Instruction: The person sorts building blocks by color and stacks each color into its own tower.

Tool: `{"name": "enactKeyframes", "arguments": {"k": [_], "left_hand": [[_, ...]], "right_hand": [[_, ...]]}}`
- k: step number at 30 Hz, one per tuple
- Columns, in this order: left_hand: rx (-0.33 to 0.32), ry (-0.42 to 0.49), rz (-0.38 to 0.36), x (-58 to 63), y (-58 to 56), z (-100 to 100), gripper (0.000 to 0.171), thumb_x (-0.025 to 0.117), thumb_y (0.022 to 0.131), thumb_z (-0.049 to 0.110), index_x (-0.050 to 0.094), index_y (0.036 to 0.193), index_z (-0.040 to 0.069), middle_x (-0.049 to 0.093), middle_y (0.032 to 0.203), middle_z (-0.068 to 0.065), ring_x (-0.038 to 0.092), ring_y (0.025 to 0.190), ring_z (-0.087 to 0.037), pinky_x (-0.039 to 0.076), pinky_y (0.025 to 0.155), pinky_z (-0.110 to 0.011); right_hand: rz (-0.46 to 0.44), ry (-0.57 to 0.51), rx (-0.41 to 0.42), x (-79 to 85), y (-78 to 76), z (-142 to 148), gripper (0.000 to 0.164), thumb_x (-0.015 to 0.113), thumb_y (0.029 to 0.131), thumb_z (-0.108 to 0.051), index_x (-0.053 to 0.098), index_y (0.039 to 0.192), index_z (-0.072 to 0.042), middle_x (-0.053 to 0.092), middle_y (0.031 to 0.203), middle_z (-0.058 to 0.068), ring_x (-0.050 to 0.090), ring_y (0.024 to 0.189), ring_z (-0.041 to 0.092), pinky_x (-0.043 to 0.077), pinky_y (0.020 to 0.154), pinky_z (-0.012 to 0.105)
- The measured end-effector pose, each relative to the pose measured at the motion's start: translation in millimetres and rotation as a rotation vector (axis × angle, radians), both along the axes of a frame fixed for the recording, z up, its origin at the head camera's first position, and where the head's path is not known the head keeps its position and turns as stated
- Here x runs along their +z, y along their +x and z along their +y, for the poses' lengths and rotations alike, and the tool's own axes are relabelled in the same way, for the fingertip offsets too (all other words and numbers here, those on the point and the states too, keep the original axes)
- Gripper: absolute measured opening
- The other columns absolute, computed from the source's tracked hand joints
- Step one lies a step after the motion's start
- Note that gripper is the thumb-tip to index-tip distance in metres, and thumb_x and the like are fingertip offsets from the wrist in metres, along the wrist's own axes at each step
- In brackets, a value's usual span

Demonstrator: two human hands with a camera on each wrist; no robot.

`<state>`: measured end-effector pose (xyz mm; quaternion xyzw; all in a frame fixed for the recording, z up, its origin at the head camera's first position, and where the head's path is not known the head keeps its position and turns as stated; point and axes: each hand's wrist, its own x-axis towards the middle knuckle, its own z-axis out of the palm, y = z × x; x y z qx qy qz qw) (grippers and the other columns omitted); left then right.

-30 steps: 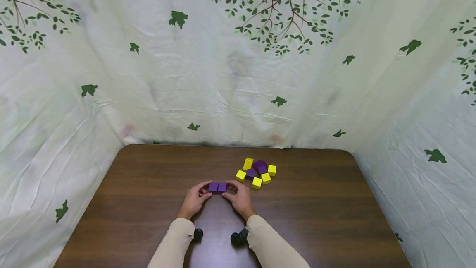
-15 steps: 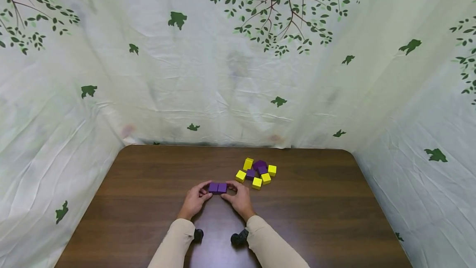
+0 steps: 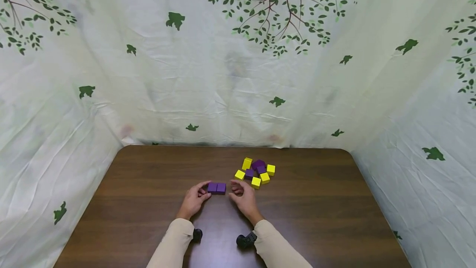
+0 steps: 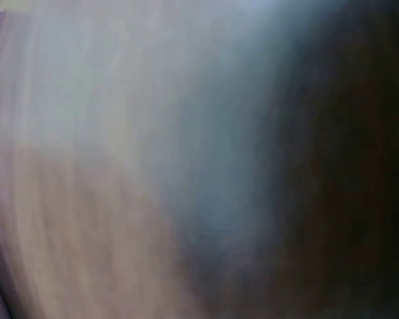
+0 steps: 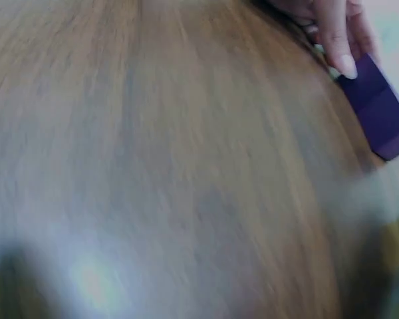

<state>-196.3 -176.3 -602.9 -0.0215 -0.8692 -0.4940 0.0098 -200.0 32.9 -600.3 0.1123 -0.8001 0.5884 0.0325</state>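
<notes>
Two purple cubes stand side by side and touching on the table, the left cube (image 3: 212, 188) and the right cube (image 3: 221, 188). My left hand (image 3: 192, 199) holds the left one between thumb and fingers at its outer side. In the right wrist view, the left thumb (image 5: 346, 63) touches the end of the purple pair. My right hand (image 3: 244, 199) is just right of the pair, apart from it, with loosely bent fingers and nothing held. The left wrist view is mostly blurred, with only a sliver of purple at its edge.
A loose cluster of yellow cubes (image 3: 264, 178) and purple cubes (image 3: 249, 174) lies behind and right of the right hand. The brown wooden table (image 3: 316, 218) ends at a pale leaf-print cloth (image 3: 223, 73) at the back and sides.
My right hand has let go of the right purple cube and moved a little to the right. The left hand and the purple pair keep their places.
</notes>
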Motion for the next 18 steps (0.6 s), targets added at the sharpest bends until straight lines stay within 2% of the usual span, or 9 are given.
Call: {"name": "enactKeyframes", "arguments": {"k": [5,8,10,13,18], "left_hand": [[-0.001,0.005,0.009,0.3,0.5,0,0.038,0.072,0.082,-0.002,0.066,0.119,0.005,0.057,0.08,-0.004,0.051,0.071,-0.014,0.043,0.065,-0.024],[-0.002,-0.001,0.014,0.0,0.8,0,0.038,0.072,0.082,-0.002,0.066,0.119,0.005,0.057,0.08,-0.004,0.051,0.071,-0.013,0.043,0.065,-0.024],[-0.003,0.001,0.013,-0.2,0.8,0,0.038,0.072,0.082,-0.002,0.066,0.119,0.005,0.057,0.08,-0.004,0.051,0.071,-0.013,0.043,0.066,-0.024],[-0.007,0.0,0.012,-0.3,0.8,0,0.038,0.072,0.082,-0.003,0.066,0.119,0.005,0.057,0.081,-0.005,0.051,0.072,-0.014,0.043,0.066,-0.024],[-0.005,-0.004,0.003,-0.9,1.1,0,0.038,0.071,0.083,-0.002,0.066,0.12,0.005,0.057,0.081,-0.005,0.051,0.072,-0.014,0.042,0.066,-0.025]], "right_hand": [[0.131,0.042,-0.151,5.8,-5.5,19,0.032,0.078,0.077,0.001,0.068,0.108,0.0,0.067,0.094,0.013,0.062,0.078,0.023,0.053,0.069,0.028],[0.165,0.087,-0.235,9.0,-12.8,30,0.03,0.079,0.077,-0.002,0.07,0.106,-0.002,0.068,0.096,0.01,0.062,0.085,0.024,0.052,0.075,0.034],[0.164,0.118,-0.272,10.8,-18.0,37,0.03,0.079,0.077,-0.003,0.07,0.106,-0.003,0.068,0.101,0.009,0.061,0.094,0.025,0.051,0.084,0.04],[0.157,0.176,-0.294,12.3,-25.0,44,0.031,0.079,0.078,-0.006,0.07,0.107,-0.002,0.067,0.106,0.01,0.06,0.101,0.029,0.047,0.091,0.046],[0.149,0.257,-0.278,13.0,-33.1,52,0.035,0.08,0.078,-0.008,0.069,0.11,0.0,0.067,0.109,0.014,0.056,0.105,0.034,0.037,0.097,0.052]]}}
